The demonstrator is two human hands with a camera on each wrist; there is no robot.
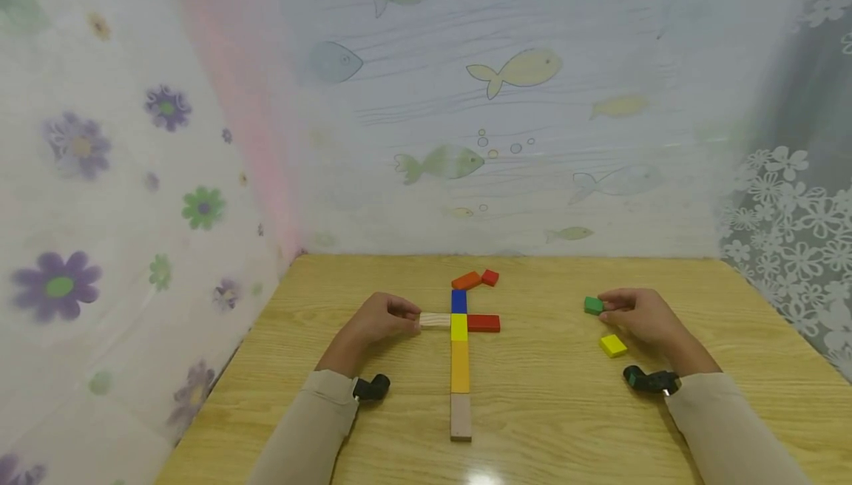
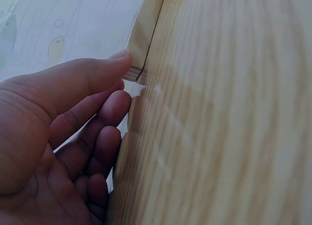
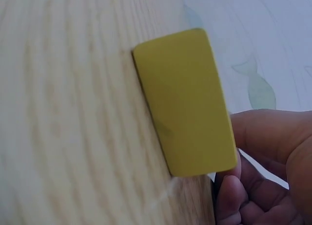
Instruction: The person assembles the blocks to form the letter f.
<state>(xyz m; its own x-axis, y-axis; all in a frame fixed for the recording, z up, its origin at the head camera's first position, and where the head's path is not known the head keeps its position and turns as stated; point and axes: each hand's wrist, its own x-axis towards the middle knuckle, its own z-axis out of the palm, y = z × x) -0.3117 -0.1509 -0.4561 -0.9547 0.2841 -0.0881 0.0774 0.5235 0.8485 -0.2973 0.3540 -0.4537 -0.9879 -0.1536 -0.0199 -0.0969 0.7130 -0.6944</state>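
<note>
In the head view, my left hand pinches the outer end of a plain wood block, thumb and forefinger at its end. The left wrist view shows my thumb on that plain block, the other fingers curled below. The block's far end meets a yellow block in a column with a blue block, an orange-yellow block and a brownish block. Opposite lies a red block. My right hand pinches a small green block, hidden in the right wrist view.
A loose yellow block lies just nearer than my right hand and fills much of the right wrist view. Beyond the column are an orange block and a small red block. The wooden table ends at a patterned wall.
</note>
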